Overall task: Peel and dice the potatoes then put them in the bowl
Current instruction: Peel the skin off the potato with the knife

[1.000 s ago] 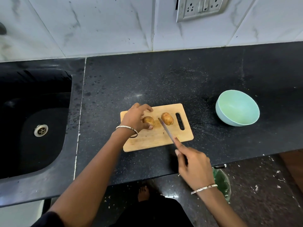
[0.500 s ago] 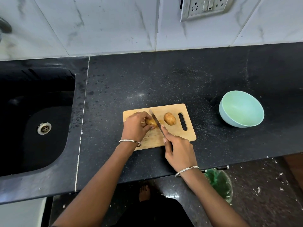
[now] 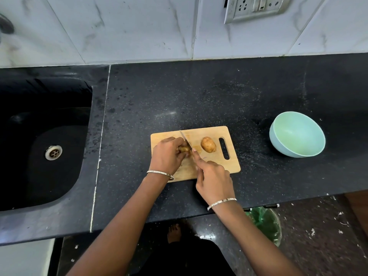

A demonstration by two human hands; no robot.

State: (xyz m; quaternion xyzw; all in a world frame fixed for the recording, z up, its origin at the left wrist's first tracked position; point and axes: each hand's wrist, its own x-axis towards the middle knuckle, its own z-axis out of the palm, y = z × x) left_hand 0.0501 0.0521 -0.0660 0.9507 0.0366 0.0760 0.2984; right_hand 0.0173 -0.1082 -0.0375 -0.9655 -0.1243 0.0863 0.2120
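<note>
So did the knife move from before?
Yes. The knife slid left and farther onto the cutting board, from the gap beside the loose potato onto the held potato under the left hand.

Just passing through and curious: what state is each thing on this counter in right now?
left hand, grips first potato.
first potato, unpeeled, on cutting board.
right hand, holds knife.
knife, blade against first potato.
second potato, whole, unpeeled.
bowl, upright, empty.

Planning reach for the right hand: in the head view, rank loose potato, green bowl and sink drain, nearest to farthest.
From the right hand:
1. Loose potato, on the cutting board just ahead.
2. Green bowl, on the counter, right.
3. Sink drain, far left.
</note>
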